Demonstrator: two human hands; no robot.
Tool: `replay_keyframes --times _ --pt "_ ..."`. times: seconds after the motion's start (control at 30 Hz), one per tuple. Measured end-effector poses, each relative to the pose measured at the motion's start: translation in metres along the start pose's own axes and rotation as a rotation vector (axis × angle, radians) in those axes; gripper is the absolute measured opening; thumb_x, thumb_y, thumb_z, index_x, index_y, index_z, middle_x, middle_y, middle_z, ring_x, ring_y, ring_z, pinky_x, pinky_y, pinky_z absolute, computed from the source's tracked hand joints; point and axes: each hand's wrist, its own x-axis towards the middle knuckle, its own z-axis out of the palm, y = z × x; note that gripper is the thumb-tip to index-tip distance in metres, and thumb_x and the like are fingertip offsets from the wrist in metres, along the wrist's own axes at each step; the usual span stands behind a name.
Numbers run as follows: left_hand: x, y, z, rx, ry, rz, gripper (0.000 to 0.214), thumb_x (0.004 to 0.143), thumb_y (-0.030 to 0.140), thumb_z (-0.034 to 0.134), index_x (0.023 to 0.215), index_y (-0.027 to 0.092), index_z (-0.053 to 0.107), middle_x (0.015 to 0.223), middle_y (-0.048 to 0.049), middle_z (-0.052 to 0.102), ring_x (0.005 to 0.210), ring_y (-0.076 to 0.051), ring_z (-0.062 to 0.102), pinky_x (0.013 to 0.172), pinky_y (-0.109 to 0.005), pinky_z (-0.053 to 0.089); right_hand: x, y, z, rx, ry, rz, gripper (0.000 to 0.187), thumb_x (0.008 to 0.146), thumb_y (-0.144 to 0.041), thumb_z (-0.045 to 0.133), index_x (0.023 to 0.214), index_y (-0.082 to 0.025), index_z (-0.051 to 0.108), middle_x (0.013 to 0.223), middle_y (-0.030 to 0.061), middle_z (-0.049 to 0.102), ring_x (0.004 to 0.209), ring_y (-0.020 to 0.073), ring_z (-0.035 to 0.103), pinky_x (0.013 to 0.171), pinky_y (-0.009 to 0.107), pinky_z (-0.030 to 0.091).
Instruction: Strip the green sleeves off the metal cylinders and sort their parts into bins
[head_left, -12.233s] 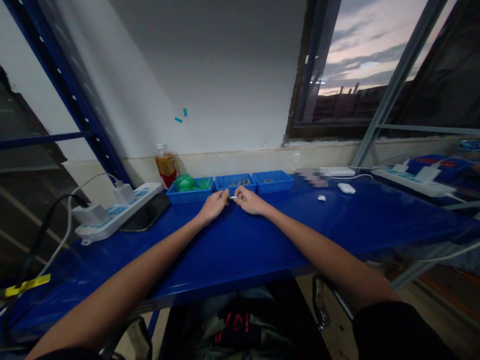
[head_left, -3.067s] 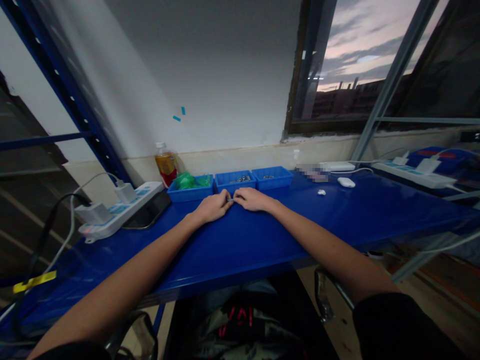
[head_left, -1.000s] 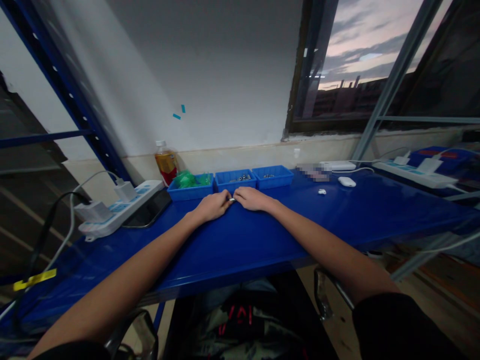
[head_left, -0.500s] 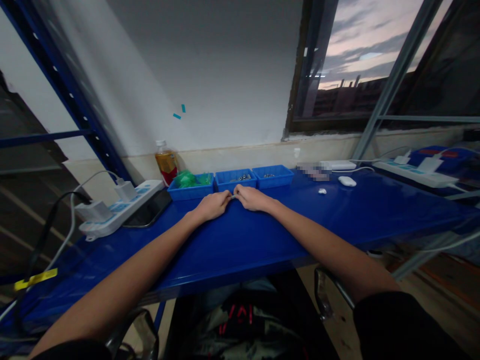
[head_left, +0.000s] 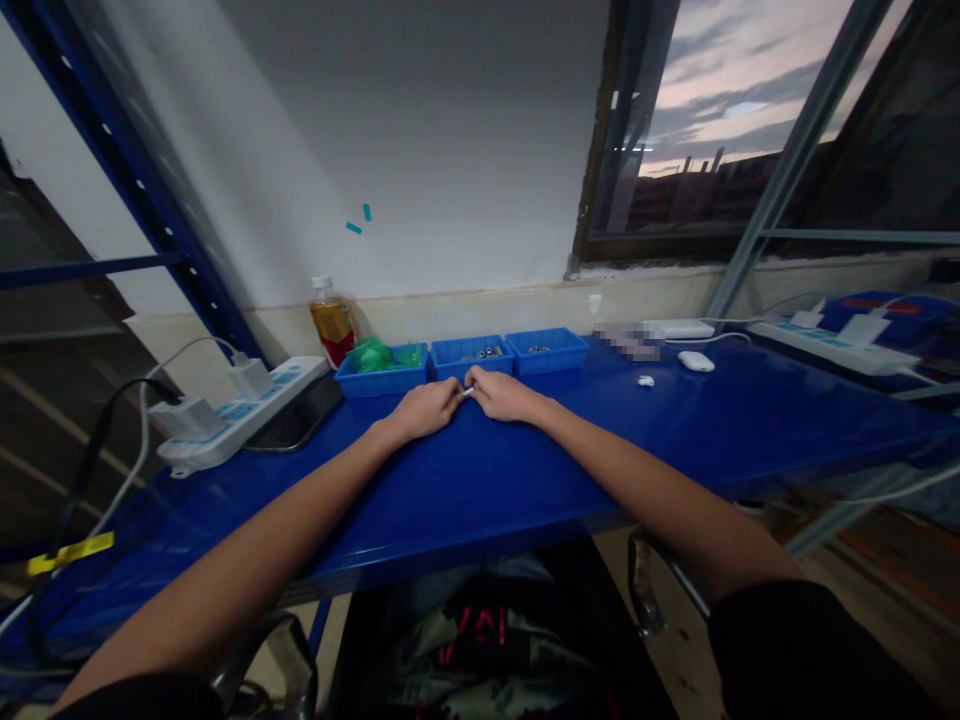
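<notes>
Between the fingertips of both hands is a small, pale, rod-like piece [head_left: 468, 392], too small to name more exactly. My left hand [head_left: 429, 408] pinches its left end, and my right hand [head_left: 504, 396] pinches the right end. Both hands are closed just above the blue table, close in front of the parts bins. The middle blue bin [head_left: 472, 356] holds several small metal parts. To its right, another blue bin [head_left: 546, 350] has small metal pieces in it. Green plastic film [head_left: 373, 355] lies in the left blue bin [head_left: 390, 383].
A drink bottle [head_left: 332, 322] stands behind the left bin. At the left lie a power strip [head_left: 247, 420] with plugs and a dark phone [head_left: 300, 425]. Toward the right are a white earbud case [head_left: 696, 362], an earbud [head_left: 646, 381] and a second power strip [head_left: 832, 345].
The hands stay nearly in place, still pinching the small piece. Its pale surface shows a little more clearly between the fingertips. The view has shifted very slightly.
</notes>
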Motion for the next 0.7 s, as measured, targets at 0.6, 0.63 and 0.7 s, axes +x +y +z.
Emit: replay_keyframes --times 0.6,0.63,0.7 --pt "0.0018 -0.0037 0.0018 -0.049 -0.003 -0.033 0.039 0.094 0.045 0.020 0.104 0.024 0.051 0.101 -0.0065 0.067 0.091 -0.024 0.064 0.074 -0.032 0.045 0.0017 0.0076 -0.0004 0.045 0.005 -0.029 0.015 0.090 -0.023 0.043 0.102 -0.015 0.050 0.083 0.0050 0.059 0.076 0.0151 0.053 0.068 0.025 0.036" --pt "0.0019 -0.0039 0.0019 -0.044 -0.004 -0.029 0.039 0.094 0.045 0.021 0.103 0.024 0.052 0.102 -0.0061 0.067 0.092 -0.024 0.063 0.074 -0.031 0.045 0.0014 0.0076 -0.0004 0.047 0.008 -0.034 0.015 0.090 -0.022 0.044 0.102 -0.015 0.049 0.082 0.0045 0.059 0.075 0.0149 0.052 0.068 0.024 0.036" --pt "0.0018 -0.0038 0.0019 -0.047 -0.001 -0.021 0.037 0.094 0.045 0.023 0.102 0.024 0.053 0.101 -0.0058 0.067 0.091 -0.023 0.063 0.073 -0.030 0.045 0.0011 0.0068 -0.0001 0.039 0.013 -0.044 0.014 0.089 -0.021 0.045 0.102 -0.015 0.049 0.082 0.0038 0.058 0.075 0.0149 0.052 0.068 0.024 0.035"
